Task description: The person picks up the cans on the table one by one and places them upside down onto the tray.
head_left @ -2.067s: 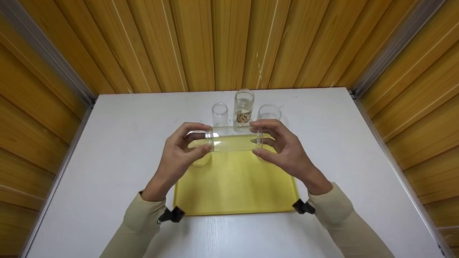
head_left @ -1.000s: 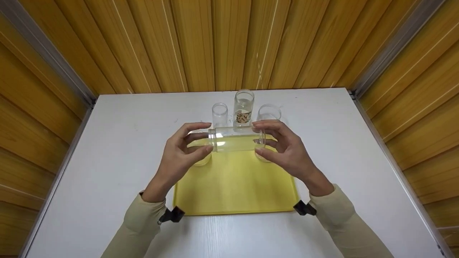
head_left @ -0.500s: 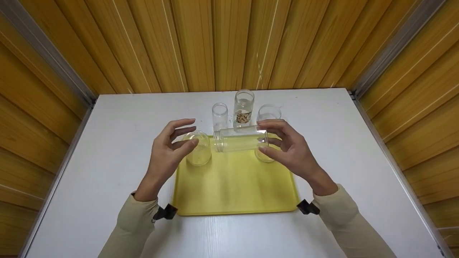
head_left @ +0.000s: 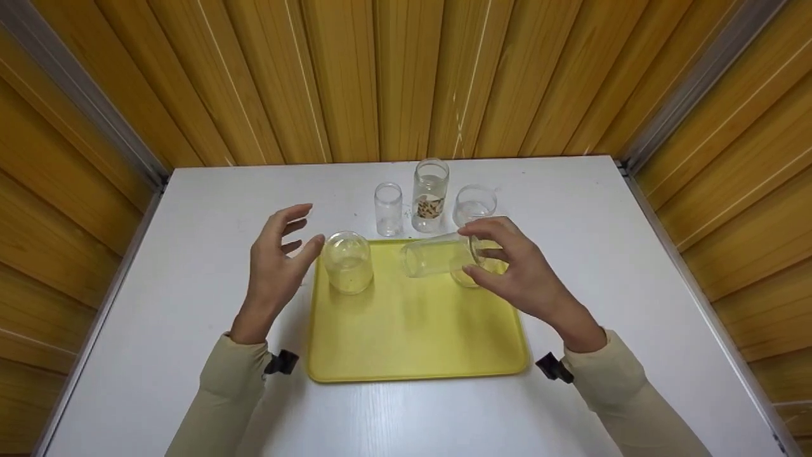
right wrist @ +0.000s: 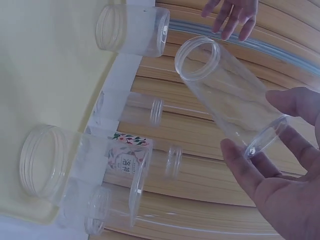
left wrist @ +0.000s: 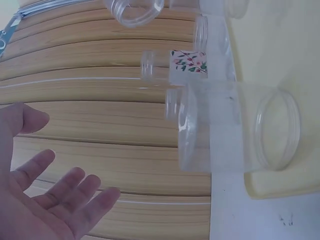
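Observation:
My right hand (head_left: 520, 273) grips a clear jar (head_left: 434, 255) by its base end, between thumb and fingers. The jar lies tilted in the air above the yellow tray (head_left: 412, 336), its threaded mouth (right wrist: 197, 59) lower and toward the left. My left hand (head_left: 276, 266) is apart from it, fingers loosely bent and holding nothing. Beside that hand, a wide clear jar (head_left: 349, 263) stands mouth down on the tray's far left corner. Another upturned jar (right wrist: 95, 170) stands at the tray's far right, partly hidden behind the held jar and right hand in the head view.
Behind the tray on the white table (head_left: 203, 254) stand a small clear jar (head_left: 389, 209), a taller jar with a floral label (head_left: 429, 206) and a wide clear jar (head_left: 476, 202). Wood-patterned panels (head_left: 406, 76) rise at the back and sides.
My left hand has come off the jar's mouth end and moved left. The right hand has carried the jar slightly right, and its mouth has tipped lower.

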`<state>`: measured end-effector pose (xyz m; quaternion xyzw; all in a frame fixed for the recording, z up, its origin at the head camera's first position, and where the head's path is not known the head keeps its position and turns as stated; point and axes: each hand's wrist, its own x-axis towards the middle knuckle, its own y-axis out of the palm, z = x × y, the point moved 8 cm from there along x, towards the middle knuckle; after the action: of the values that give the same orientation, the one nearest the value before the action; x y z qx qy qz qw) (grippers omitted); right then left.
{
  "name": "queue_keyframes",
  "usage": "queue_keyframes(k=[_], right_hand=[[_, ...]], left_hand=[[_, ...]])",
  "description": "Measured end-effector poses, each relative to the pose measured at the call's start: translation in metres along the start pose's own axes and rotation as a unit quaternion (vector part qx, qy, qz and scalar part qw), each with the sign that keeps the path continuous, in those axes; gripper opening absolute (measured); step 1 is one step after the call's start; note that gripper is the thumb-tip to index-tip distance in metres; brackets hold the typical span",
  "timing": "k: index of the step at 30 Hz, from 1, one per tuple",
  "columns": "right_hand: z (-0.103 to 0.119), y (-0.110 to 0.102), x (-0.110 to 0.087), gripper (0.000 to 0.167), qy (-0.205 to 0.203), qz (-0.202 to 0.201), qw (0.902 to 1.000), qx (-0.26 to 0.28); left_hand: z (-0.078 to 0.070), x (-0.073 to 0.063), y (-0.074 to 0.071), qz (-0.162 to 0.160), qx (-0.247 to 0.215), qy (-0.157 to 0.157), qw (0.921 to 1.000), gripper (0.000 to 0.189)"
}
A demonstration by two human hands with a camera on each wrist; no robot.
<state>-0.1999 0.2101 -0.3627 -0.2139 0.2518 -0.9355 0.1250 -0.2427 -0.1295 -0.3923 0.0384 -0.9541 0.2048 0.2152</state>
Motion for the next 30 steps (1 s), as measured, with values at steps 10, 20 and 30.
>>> queue_keyframes(k=[10,20,30], right_hand=[[0.013,0.005,-0.003,0.052,-0.018,0.009,0.9876,-0.156],[0.020,0.014,-0.008,0.052,-0.045,0.038,0.9645,-0.258],[0.024,0.024,-0.018,0.048,-0.066,0.059,0.9390,-0.332]], left_hand=[[0.036,0.003,-0.002,-0.001,0.122,-0.034,0.9920,0.057],[0.085,0.000,0.006,0.079,0.177,-0.137,0.9713,0.061],[0.111,-0.006,0.012,0.125,0.175,-0.166,0.9624,0.063]])
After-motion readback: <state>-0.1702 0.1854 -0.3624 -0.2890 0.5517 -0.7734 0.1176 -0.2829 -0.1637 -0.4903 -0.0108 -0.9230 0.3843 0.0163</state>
